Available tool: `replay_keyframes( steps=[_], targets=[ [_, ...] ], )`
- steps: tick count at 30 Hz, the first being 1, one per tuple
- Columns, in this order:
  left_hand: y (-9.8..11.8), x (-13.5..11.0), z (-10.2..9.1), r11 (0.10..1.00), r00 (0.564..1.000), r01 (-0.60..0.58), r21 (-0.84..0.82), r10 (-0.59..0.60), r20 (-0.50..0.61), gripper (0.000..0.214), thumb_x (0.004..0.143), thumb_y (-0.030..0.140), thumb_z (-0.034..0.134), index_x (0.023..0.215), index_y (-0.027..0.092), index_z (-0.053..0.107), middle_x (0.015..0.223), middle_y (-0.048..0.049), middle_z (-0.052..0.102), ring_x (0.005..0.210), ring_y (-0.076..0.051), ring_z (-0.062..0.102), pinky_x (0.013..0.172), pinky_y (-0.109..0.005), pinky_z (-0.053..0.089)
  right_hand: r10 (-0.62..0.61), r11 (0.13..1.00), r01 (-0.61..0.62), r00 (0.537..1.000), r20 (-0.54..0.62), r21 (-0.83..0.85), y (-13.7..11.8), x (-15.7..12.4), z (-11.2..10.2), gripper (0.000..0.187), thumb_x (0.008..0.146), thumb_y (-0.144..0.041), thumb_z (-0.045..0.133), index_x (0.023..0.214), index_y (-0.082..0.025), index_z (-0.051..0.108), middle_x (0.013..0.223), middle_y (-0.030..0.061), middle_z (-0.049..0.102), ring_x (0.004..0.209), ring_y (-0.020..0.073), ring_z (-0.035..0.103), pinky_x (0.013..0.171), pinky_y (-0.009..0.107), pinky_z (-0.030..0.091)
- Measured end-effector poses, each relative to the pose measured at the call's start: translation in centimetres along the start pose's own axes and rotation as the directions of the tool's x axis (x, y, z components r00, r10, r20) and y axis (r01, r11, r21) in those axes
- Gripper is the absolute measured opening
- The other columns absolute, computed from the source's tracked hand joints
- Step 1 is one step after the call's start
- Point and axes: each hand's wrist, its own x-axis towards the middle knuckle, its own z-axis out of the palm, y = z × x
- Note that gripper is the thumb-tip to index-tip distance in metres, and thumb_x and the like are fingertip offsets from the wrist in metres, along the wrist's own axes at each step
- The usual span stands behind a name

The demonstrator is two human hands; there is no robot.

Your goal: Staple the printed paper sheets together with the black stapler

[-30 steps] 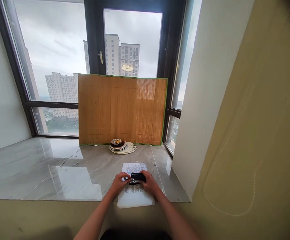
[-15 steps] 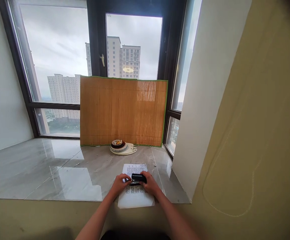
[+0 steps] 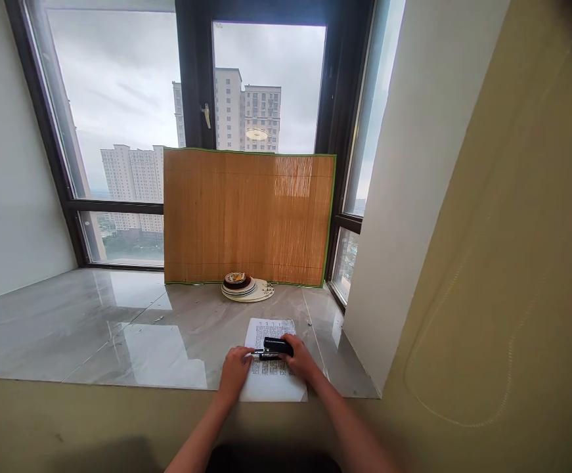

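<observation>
Presently, the right hand (image 3: pixel 302 359) clasps a black stapler (image 3: pixel 278 345) over printed paper (image 3: pixel 272 390) while the left hand (image 3: pixel 236 370) pinches its protruding metal rail (image 3: pixel 259 352)

Your right hand (image 3: pixel 301 358) has the black stapler (image 3: pixel 278 345) by its right end, above the printed paper (image 3: pixel 272 389). Your left hand (image 3: pixel 235 369) pinches at the metal strip (image 3: pixel 259 351) poking out its left end. Paper lies on the glossy sill (image 3: pixel 197 335), near edge slightly overhanging. Behind: stacked plates (image 3: pixel 246 290), then a green-edged bamboo mat (image 3: pixel 246 217) leaning upright against the window (image 3: pixel 295 72).
</observation>
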Motion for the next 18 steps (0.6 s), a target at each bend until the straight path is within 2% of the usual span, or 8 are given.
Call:
replay_keyframes(
  steps=[2,4,6,9,14,16,18],
  targets=[
    [0.6,-0.4,1.1,0.999,0.999,0.048,0.014,-0.048,-0.008,0.040,0.084,0.009,0.055,0.117,0.020,0.076,0.116,-0.0095,0.077,0.112,-0.027,0.070,0.107,-0.043,0.048,-0.011,1.000,0.011,1.000,-0.008,0.003,0.3,0.0,0.1,0.041,0.072,-0.014,0.073,0.112,-0.023,0.068,0.114,0.0068,0.069,0.109,0.0278,0.063,0.100,0.041,0.048],
    [1.5,-0.7,2.2,0.998,0.998,0.057,0.001,-0.057,0.010,0.055,0.084,0.006,0.053,0.136,0.019,0.064,0.125,-0.0107,0.074,0.118,-0.025,0.069,0.111,-0.042,0.045,-0.029,1.000,0.030,1.000,-0.008,0.008,0.6,0.0,0.2,0.044,0.072,-0.013,0.073,0.114,-0.023,0.067,0.116,0.0076,0.068,0.111,0.0280,0.062,0.102,0.042,0.047],
    [2.6,-1.0,3.2,0.999,0.999,0.012,-0.030,-0.010,0.049,0.070,0.082,0.002,0.052,0.149,0.020,0.048,0.134,-0.0113,0.069,0.123,-0.022,0.066,0.118,-0.041,0.038,-0.045,0.999,0.045,0.999,-0.007,0.011,0.8,0.1,0.3,0.045,0.072,-0.012,0.072,0.116,-0.023,0.067,0.118,0.0081,0.068,0.112,0.0278,0.062,0.103,0.043,0.047],
    [3.6,-1.2,3.7,0.995,0.991,-0.062,-0.083,0.071,0.114,0.081,0.079,0.000,0.051,0.155,0.021,0.034,0.143,-0.0127,0.063,0.128,-0.023,0.063,0.119,-0.043,0.036,-0.053,0.999,0.053,0.999,-0.004,0.007,1.0,0.3,0.2,0.044,0.073,-0.011,0.072,0.114,-0.022,0.067,0.115,0.0077,0.068,0.110,0.0273,0.061,0.102,0.043,0.046],
    [4.0,-0.7,2.5,0.990,0.973,-0.123,-0.068,0.134,0.188,0.083,0.078,0.002,0.051,0.154,0.027,0.029,0.145,-0.0112,0.061,0.128,-0.024,0.063,0.113,-0.043,0.044,-0.073,0.997,0.073,0.997,0.013,0.018,0.9,0.6,-0.1,0.039,0.074,-0.011,0.073,0.111,-0.023,0.067,0.111,0.0055,0.066,0.108,0.0248,0.059,0.100,0.040,0.046],
    [4.2,-0.1,1.6,0.983,0.954,-0.184,0.009,0.176,0.244,0.078,0.082,0.006,0.052,0.154,0.025,0.029,0.141,-0.0119,0.064,0.125,-0.024,0.064,0.112,-0.042,0.045,-0.074,0.997,0.074,0.997,0.025,0.023,0.4,0.5,-0.3,0.037,0.075,-0.015,0.076,0.110,-0.023,0.067,0.109,0.0046,0.065,0.104,0.0233,0.060,0.096,0.038,0.047],
    [4.4,0.5,0.6,0.963,0.930,-0.232,0.137,0.178,0.321,0.066,0.091,0.016,0.052,0.154,0.020,0.032,0.128,-0.0129,0.072,0.128,-0.026,0.063,0.111,-0.043,0.044,-0.082,0.997,0.082,0.996,0.016,0.015,-0.3,0.3,-0.5,0.032,0.075,-0.019,0.078,0.105,-0.023,0.068,0.103,0.0032,0.064,0.096,0.0215,0.061,0.091,0.035,0.049]
  ],
)
